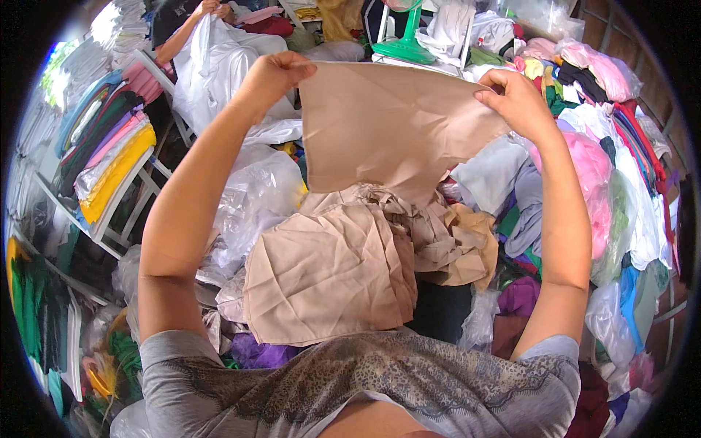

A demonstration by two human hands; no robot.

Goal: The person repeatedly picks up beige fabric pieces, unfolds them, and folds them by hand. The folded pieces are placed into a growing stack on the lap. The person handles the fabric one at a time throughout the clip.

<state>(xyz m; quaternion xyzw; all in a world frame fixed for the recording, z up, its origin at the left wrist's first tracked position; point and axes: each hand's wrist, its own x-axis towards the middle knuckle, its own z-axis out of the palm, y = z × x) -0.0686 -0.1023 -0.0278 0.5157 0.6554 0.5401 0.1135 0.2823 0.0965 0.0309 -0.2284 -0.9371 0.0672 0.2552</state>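
Between my raised hands a tan cloth piece (387, 124) hangs spread out, its top edge stretched nearly level. My left hand (281, 77) pinches its upper left corner, fingers closed. At the upper right corner my right hand (515, 102) also pinches the cloth between thumb and fingers. Below, close to my body, lies a stack of similar tan cloth pieces (328, 277), flat but creased. A crumpled heap of tan cloth (438, 237) sits just to the right of the stack, partly behind the hanging piece.
Clear plastic bags (255, 197) lie left of the stack. White racks (109, 233) with folded coloured fabrics (109, 160) stand at the left. Piles of bagged garments (591, 182) crowd the right. A green fan base (405, 44) stands at the back. Another person's arm (186, 33) holds white fabric.
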